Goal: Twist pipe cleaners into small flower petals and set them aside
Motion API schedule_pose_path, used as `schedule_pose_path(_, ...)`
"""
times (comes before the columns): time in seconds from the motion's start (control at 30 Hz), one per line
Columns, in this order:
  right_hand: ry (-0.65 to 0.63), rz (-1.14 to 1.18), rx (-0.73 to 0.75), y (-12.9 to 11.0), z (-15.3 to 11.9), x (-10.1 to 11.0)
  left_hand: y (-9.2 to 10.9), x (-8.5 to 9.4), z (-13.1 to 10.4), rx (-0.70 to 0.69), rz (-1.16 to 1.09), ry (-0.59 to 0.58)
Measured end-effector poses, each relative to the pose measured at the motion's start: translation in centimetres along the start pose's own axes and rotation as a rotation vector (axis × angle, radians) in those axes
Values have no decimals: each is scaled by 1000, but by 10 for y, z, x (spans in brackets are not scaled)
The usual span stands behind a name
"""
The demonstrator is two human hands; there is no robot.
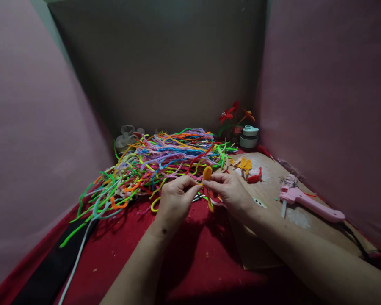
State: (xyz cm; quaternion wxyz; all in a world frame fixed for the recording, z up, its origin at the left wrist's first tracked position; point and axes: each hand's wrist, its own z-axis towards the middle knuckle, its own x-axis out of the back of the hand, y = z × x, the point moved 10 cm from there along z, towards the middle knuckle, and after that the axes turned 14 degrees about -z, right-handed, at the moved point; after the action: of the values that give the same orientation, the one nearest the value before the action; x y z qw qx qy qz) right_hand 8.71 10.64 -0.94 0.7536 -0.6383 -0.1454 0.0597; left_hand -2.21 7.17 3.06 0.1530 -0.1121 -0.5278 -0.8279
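Pinching the orange fuzzy piece (207, 173), the left hand (177, 197) and right hand (234, 192) nearly met; it looked light, soft, bendy, probably best gripped mid-length.

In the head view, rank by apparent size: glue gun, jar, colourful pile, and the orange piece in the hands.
1. Colourful pile
2. Glue gun
Not ranked: jar and orange piece; the piece looks taller but narrower and is nearer the camera.
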Motion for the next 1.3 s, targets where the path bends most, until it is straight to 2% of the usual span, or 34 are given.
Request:
schedule_pose_path(0.07, 44, 15, -31, 10, 3, 4, 15, 7, -4, -169, 78, 88)
schedule_pose_path(0.1, 64, 40, -49, 16, 5, 6, 17, 13, -5, -192, 60, 146)
schedule_pose_path(0.17, 101, 128, -74, 27, 9, 10, 6, 31, -5, -96, -101, 293)
schedule_pose_path(0.23, 139, 212, -63, 32, 12, 14, -17, 40, -4, 94, -327, 379)
schedule_pose_path(0.3, 153, 258, -51, 32, 12, 16, -33, 24, -1, 255, -478, 280)
schedule_pose_path(0.37, 144, 264, -47, 28, 10, 15, -38, -4, 1, 351, -538, 85)
schedule_pose_path(0.47, 110, 261, -66, 22, 5, 10, -37, -38, -3, 396, -575, -90)
schedule_pose_path(0.53, 101, 278, -71, 19, 2, 7, -34, -43, -3, 347, -532, -101)
schedule_pose_path(0.67, 95, 291, -91, 21, 1, 5, -20, -37, -1, 137, -235, -135)
schedule_pose_path(0.73, 95, 282, -102, 24, 3, 6, -21, -38, -1, 126, -180, -183)
schedule_pose_path(0.83, 120, 255, -47, 23, 6, 11, -26, -34, 1, 174, -260, -164)
schedule_pose_path(1.0, 24, 274, -84, 20, 4, -1, -26, -10, 3, 157, -403, 87)
schedule_pose_path(1.17, -23, 315, -114, 14, 0, -7, -30, -6, 3, 206, -444, 82)
schedule_pose_path(1.3, -57, 262, -94, 14, 2, -8, -28, 0, 4, 198, -451, 85)
